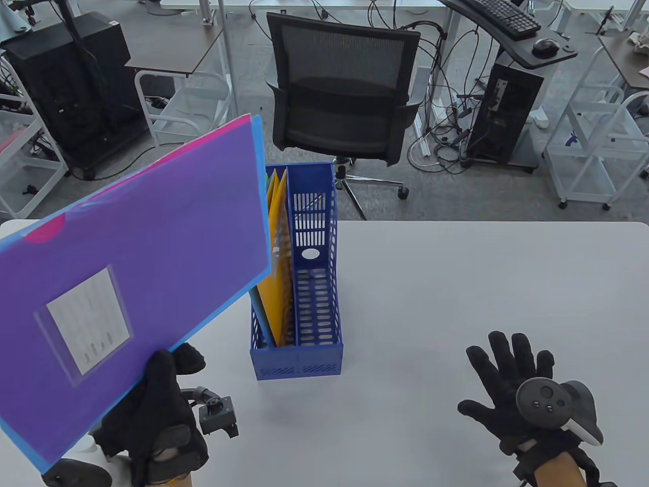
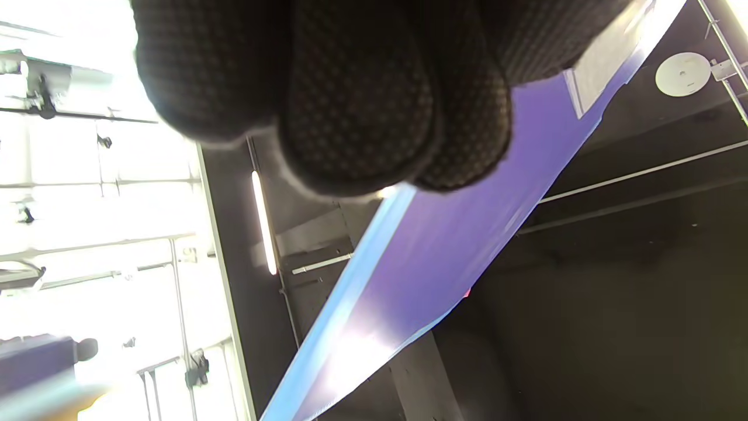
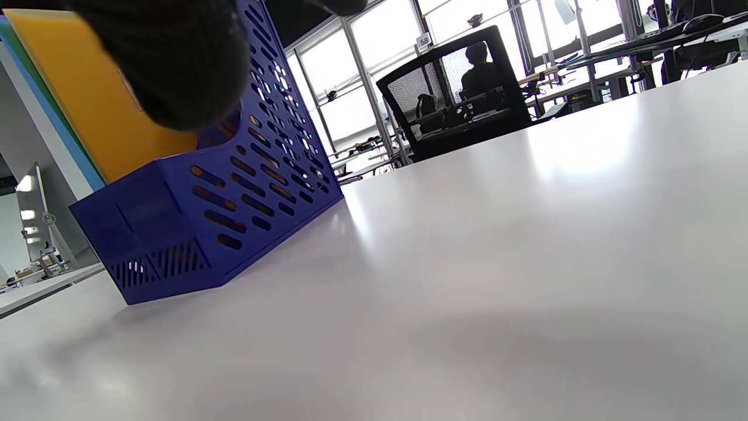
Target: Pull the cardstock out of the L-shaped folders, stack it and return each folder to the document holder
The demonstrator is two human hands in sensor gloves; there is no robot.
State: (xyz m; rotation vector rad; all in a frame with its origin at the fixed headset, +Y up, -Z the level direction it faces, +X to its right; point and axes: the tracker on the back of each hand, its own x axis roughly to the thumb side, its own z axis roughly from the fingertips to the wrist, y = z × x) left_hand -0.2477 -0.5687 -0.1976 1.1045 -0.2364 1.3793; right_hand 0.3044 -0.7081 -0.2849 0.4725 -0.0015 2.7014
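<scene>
My left hand (image 1: 162, 378) pinches the lower edge of a blue L-shaped folder (image 1: 137, 258) and holds it raised over the table's left side. Pink cardstock shows through it as purple, with a bare pink patch (image 1: 48, 229) at its thumb notch. In the left wrist view the folder (image 2: 421, 275) runs out from under my gloved fingers (image 2: 356, 111). A blue document holder (image 1: 312, 304) stands mid-table with yellow folders (image 1: 278, 264) in its left slot; its right slot holds nothing. My right hand (image 1: 507, 378) lies flat, fingers spread, on the table at the right.
A white table (image 1: 456, 284) carries everything. A black office chair (image 1: 345, 91) stands behind its far edge, with desks, computer towers and white carts beyond. In the right wrist view the holder (image 3: 193, 216) stands to the left of my hand.
</scene>
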